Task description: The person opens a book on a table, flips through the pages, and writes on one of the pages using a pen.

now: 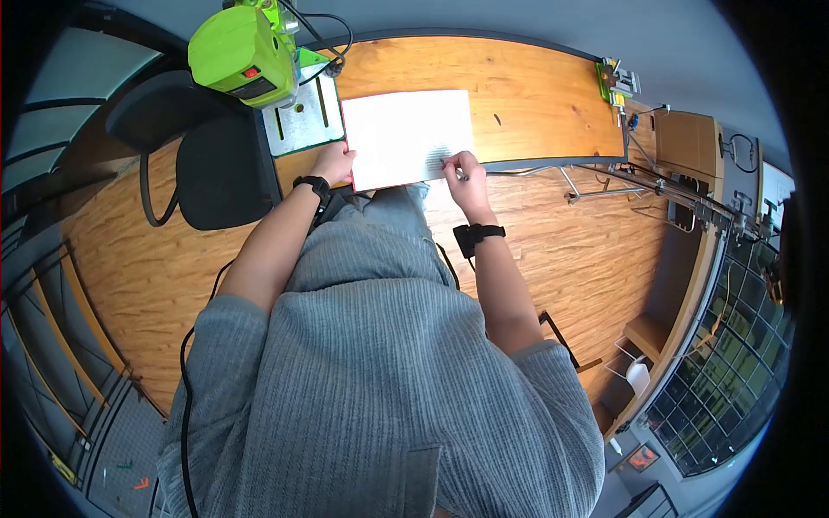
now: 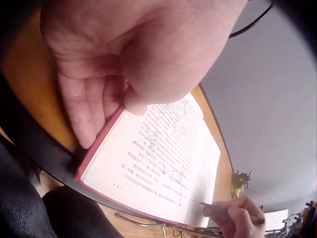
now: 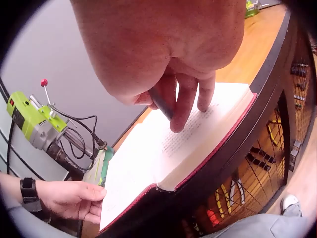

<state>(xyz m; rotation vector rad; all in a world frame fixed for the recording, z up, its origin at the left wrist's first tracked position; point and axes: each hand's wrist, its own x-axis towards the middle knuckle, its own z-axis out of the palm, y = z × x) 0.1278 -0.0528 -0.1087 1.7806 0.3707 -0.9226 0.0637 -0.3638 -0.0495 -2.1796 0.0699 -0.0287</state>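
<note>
An open book (image 1: 406, 129) with a red cover lies at the front edge of the wooden table. My left hand (image 1: 334, 162) grips its left edge, the thumb over the page margin and the fingers along the outside of the cover. Handwritten pen strokes run across the printed left page (image 2: 133, 163) in the left wrist view. Over the right page, my right hand (image 1: 469, 186) holds a dark pen (image 3: 161, 103), its tip down at the printed lines near the lower part of the page. Part of the pen is hidden behind the fingers in the right wrist view.
A green drill press (image 1: 246, 60) stands left of the book, its metal base (image 1: 302, 121) close to the cover. A small green vise (image 1: 615, 82) sits at the table's far right end. A black chair (image 1: 224, 173) is at the left. Pliers (image 3: 237, 191) hang below the table edge.
</note>
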